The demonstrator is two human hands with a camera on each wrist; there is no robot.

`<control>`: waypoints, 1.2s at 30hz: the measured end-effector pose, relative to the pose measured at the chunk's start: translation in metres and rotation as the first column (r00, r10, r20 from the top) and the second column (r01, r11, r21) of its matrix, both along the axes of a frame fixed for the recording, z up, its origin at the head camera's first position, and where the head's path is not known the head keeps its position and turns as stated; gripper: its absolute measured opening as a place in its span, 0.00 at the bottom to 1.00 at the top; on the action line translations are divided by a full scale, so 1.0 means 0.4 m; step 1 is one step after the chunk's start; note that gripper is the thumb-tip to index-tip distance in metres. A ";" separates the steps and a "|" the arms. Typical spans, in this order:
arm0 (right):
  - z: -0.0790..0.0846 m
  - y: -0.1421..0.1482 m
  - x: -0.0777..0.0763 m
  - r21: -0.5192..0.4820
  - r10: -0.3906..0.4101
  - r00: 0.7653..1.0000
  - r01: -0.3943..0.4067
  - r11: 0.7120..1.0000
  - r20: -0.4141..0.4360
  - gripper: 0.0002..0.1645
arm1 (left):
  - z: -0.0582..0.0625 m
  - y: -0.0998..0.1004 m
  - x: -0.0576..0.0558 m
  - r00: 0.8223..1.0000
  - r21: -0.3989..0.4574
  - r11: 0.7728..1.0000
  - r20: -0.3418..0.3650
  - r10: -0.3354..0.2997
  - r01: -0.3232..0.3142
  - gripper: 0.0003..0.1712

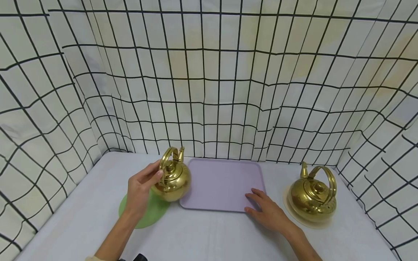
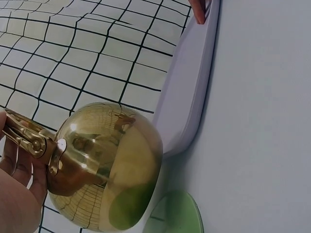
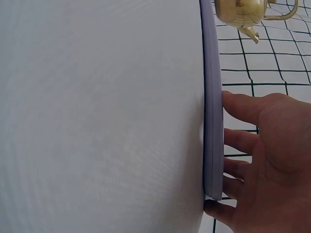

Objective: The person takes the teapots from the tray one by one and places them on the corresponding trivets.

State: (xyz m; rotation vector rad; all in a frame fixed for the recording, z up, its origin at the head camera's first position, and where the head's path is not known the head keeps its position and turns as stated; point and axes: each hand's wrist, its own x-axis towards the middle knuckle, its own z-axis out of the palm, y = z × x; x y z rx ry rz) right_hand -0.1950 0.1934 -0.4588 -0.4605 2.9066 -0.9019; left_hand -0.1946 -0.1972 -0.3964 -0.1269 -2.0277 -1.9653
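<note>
A shiny brass kettle hangs in my left hand, which grips its arched handle. Its spout points away from me. In the left wrist view the kettle's flat base is tilted into sight and reflects green. Partly beneath it lies a round green mat, and a lilac tray is just to its right. My right hand rests at the tray's front right corner with its fingers spread. From the right wrist, the thumb appears against the tray's rim.
A second brass kettle stands on a round cream mat at the right. White walls with a black grid enclose the white-covered table at the back and sides. A small black object shows at the bottom edge.
</note>
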 end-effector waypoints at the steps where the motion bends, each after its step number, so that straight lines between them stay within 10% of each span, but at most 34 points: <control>1: -0.001 0.000 0.000 0.000 0.000 1.000 0.000 1.000 0.001 0.31 | -0.001 -0.003 0.002 1.000 0.001 1.000 -0.004 0.000 0.000 0.24; 36: 0.000 -0.001 0.002 -0.005 0.003 1.000 -0.003 1.000 0.011 0.31 | -0.026 -0.104 0.074 0.996 0.063 0.994 0.002 0.095 -0.094 0.23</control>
